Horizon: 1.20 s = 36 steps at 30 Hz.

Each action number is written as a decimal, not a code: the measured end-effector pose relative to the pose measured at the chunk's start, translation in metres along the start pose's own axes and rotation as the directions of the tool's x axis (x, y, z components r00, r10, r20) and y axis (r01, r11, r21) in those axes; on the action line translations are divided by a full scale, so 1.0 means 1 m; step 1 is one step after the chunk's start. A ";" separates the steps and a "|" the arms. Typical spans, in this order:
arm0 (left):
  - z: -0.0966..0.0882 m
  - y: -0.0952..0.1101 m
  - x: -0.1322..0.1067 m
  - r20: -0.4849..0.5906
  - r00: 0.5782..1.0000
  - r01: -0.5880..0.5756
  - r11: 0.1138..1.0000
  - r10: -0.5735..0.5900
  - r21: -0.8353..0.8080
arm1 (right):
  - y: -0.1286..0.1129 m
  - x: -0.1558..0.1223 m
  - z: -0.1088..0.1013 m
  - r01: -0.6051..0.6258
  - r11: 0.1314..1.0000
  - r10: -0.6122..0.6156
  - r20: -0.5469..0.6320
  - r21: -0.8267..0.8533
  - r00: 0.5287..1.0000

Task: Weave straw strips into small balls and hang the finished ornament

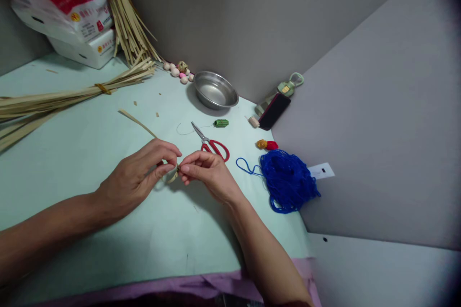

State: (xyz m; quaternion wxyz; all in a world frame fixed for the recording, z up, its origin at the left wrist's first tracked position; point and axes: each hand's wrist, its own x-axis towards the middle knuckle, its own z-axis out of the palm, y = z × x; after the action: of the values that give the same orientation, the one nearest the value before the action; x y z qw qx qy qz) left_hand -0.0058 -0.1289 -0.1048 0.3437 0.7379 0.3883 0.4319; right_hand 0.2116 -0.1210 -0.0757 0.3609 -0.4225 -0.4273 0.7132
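My left hand (139,172) and my right hand (205,172) meet over the table, fingertips almost touching. Between them is a small curled piece of pale, flat plant strip (173,177). The right thumb and fingers pinch its upper end. My left fingers are bent around it, thumb close to the index finger, partly hiding it. A longer strip (139,123) juts out behind the left hand; whether it joins the curled piece is hidden. Just beyond the right hand lie red-handled scissors (209,142), blades pointing away, and a green thread spool (221,123) with a loose thread.
Strip bundles (72,97) lie left and stand near tissue packs (81,29). Farther back are small round beads (175,72) and a metal bowl (216,89). Blue cord (288,180), a phone (274,111) and a green bottle (285,88) sit by the right wall.
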 end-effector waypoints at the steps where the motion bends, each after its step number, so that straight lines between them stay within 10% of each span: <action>1: 0.000 0.000 -0.002 -0.012 1.000 -0.010 1.000 0.010 0.000 | -0.001 0.000 -0.001 -0.015 1.000 0.014 0.008 0.021 1.000; 11: 0.008 0.010 -0.012 -0.024 0.999 -0.044 0.996 0.042 -0.080 | -0.002 -0.001 -0.004 0.029 0.999 -0.031 0.048 0.042 0.998; 18: 0.008 0.011 0.002 0.037 0.958 0.282 0.915 -0.284 -0.289 | -0.002 -0.001 0.000 0.138 0.990 -0.137 0.035 -0.025 0.990; 25: 0.005 0.015 -0.002 -0.074 0.989 0.121 0.989 -0.128 -0.091 | 0.003 -0.001 0.003 0.178 0.982 -0.177 0.012 -0.071 0.984; 36: 0.001 0.015 0.009 0.068 0.945 0.324 0.891 -0.319 -0.319 | 0.006 -0.009 0.013 0.384 0.855 -0.401 0.025 -0.349 0.916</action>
State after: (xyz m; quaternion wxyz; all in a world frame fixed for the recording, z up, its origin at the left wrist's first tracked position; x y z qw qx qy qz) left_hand 0.0026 -0.1283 -0.0893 0.5303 0.5995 0.4256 0.4223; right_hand 0.2028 -0.1348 -0.0745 0.4288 -0.4007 -0.6143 0.5274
